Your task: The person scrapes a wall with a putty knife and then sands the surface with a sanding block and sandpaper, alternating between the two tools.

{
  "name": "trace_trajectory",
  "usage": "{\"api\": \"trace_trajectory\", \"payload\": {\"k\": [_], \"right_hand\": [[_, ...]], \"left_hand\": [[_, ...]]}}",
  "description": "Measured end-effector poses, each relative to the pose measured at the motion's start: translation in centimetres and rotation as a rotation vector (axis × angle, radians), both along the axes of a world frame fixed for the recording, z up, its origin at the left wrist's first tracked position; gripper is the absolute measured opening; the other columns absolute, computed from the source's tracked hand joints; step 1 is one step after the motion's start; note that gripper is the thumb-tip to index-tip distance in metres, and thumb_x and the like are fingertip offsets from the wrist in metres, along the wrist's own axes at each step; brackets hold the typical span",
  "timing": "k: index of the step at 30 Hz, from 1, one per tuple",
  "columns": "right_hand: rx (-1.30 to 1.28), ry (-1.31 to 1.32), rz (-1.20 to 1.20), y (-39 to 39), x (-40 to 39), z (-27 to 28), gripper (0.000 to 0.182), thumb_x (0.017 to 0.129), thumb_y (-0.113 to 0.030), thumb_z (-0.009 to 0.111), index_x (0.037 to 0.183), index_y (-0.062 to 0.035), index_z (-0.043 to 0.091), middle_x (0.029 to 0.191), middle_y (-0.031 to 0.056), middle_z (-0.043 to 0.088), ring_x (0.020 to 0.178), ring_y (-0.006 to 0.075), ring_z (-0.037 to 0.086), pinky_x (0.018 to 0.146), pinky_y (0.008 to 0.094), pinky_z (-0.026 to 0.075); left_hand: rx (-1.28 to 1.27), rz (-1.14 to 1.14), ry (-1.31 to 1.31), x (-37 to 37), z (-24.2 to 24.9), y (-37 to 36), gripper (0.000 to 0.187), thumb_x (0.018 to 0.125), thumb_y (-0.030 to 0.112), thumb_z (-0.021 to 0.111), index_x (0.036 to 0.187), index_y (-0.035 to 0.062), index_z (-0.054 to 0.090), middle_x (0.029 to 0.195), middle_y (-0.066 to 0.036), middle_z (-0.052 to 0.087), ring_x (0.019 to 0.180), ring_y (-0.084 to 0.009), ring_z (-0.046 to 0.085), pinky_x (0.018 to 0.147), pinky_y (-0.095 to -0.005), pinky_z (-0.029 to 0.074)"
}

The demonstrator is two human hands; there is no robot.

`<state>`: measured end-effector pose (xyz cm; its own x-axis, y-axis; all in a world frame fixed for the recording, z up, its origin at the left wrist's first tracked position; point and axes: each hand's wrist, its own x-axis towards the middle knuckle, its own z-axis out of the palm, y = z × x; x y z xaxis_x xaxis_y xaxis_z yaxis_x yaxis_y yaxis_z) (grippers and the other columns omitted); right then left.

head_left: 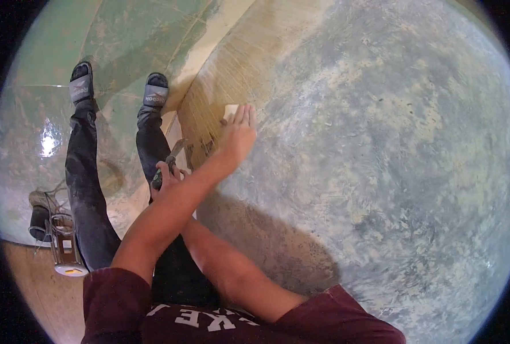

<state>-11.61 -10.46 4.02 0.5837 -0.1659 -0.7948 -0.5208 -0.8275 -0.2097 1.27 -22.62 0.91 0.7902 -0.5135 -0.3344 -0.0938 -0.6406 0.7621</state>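
My left hand point(239, 137) reaches across to the right and presses a pale folded square of sandpaper point(231, 111) flat against the brown part of the wall. Its fingers lie over the piece, and one corner sticks out past them. Underneath the left forearm crosses my right arm. My right hand point(169, 176), near my right shin, is closed around the dark green handle of a putty knife point(177, 150). The metal blade points up and away, beside the foot of the wall. Part of the handle is hidden by the fingers.
A mottled grey-blue plastered wall point(381, 143) fills the right side. My legs stretch forward in slippers point(156, 92) over a green, dusty floor point(43, 109). At lower left stand a metal-framed object point(63, 232) and a dark cylinder point(39, 222) with cord near it.
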Motion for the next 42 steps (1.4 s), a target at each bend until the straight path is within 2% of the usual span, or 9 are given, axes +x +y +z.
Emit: {"api": "trace_trajectory", "payload": {"k": [8,14,20,23,26,29,32,38,42], "right_hand": [[0.008,-0.112,-0.107,-1.6,-0.4,1.4,0.050,0.077,-0.013,0.071,0.124,-0.0132,0.052,0.114,0.0136,0.063,0.115,0.0346,0.056,0.105,0.0492,0.033],[0.072,-0.098,-0.316,0.0,-5.6,5.8,0.056,0.076,-0.014,0.073,0.127,-0.0088,0.047,0.123,0.0180,0.059,0.123,0.0408,0.050,0.105,0.0507,0.037],[-0.038,-0.004,0.005,1.0,-2.7,3.3,0.059,0.077,-0.021,0.072,0.129,-0.0084,0.047,0.137,0.0222,0.053,0.131,0.0423,0.044,0.110,0.0491,0.033],[-0.050,-0.060,-0.048,1.6,-1.7,3.1,0.050,0.078,-0.022,0.069,0.124,-0.0105,0.052,0.130,0.0228,0.057,0.127,0.0416,0.047,0.107,0.0518,0.034],[-0.036,-0.102,-0.078,2.0,-0.2,3.0,0.044,0.079,-0.022,0.067,0.120,-0.0119,0.054,0.125,0.0232,0.059,0.125,0.0411,0.049,0.105,0.0537,0.035],[-0.088,-0.108,-0.005,1.8,0.2,3.0,0.044,0.079,-0.021,0.066,0.120,-0.0113,0.054,0.118,0.0229,0.061,0.120,0.0417,0.051,0.102,0.0533,0.037],[0.054,-0.042,-0.159,1.3,0.3,1.8,0.044,0.079,-0.023,0.066,0.120,-0.0122,0.053,0.120,0.0235,0.062,0.122,0.0420,0.051,0.102,0.0532,0.037],[-0.038,-0.042,-0.033,1.6,2.8,3.0,0.046,0.081,-0.026,0.066,0.122,-0.0131,0.052,0.116,0.0213,0.064,0.125,0.0417,0.051,0.102,0.0540,0.039],[-0.020,-0.072,-0.023,1.6,2.0,3.1,0.045,0.079,-0.025,0.067,0.120,-0.0111,0.053,0.112,0.0217,0.063,0.120,0.0427,0.053,0.102,0.0532,0.039]], "left_hand": [[-0.217,0.012,0.247,-4.2,5.2,3.0,0.059,0.090,0.001,0.043,0.146,-0.0135,0.032,0.150,-0.030,0.040,0.141,-0.0387,0.040,0.116,-0.0423,0.035],[-0.008,-0.196,0.202,-2.4,5.9,3.0,0.058,0.093,0.010,0.045,0.146,-0.0114,0.035,0.151,-0.023,0.043,0.144,-0.0320,0.037,0.115,-0.0453,0.036],[-0.077,-0.056,0.139,-0.7,1.1,1.5,0.057,0.094,0.011,0.045,0.146,-0.0108,0.036,0.150,-0.023,0.044,0.143,-0.0322,0.038,0.114,-0.0446,0.037],[-0.030,-0.019,0.178,2.4,-1.6,-0.6,0.057,0.094,0.011,0.045,0.146,-0.0107,0.036,0.150,-0.023,0.045,0.142,-0.0327,0.040,0.113,-0.0442,0.037],[-0.230,0.047,0.033,-0.9,1.9,0.6,0.061,0.089,-0.002,0.046,0.147,-0.0129,0.029,0.148,-0.031,0.041,0.140,-0.0379,0.041,0.109,-0.0416,0.043],[-0.209,0.013,0.086,-0.5,2.6,1.1,0.062,0.089,-0.003,0.045,0.148,-0.0123,0.027,0.148,-0.031,0.041,0.139,-0.0385,0.042,0.110,-0.0419,0.043],[-0.195,0.106,0.164,2.7,-1.1,-0.4,0.061,0.090,-0.001,0.045,0.147,-0.0128,0.028,0.150,-0.031,0.038,0.139,-0.0398,0.042,0.112,-0.0439,0.040],[-0.165,0.004,0.075,-1.1,3.5,1.9,0.059,0.089,0.005,0.047,0.143,-0.0144,0.036,0.147,-0.029,0.044,0.136,-0.0346,0.047,0.109,-0.0415,0.042],[-0.064,-0.011,0.074,1.3,-0.2,0.0,0.059,0.090,0.008,0.047,0.144,-0.0141,0.035,0.150,-0.028,0.041,0.137,-0.0348,0.046,0.109,-0.0421,0.042]]}}
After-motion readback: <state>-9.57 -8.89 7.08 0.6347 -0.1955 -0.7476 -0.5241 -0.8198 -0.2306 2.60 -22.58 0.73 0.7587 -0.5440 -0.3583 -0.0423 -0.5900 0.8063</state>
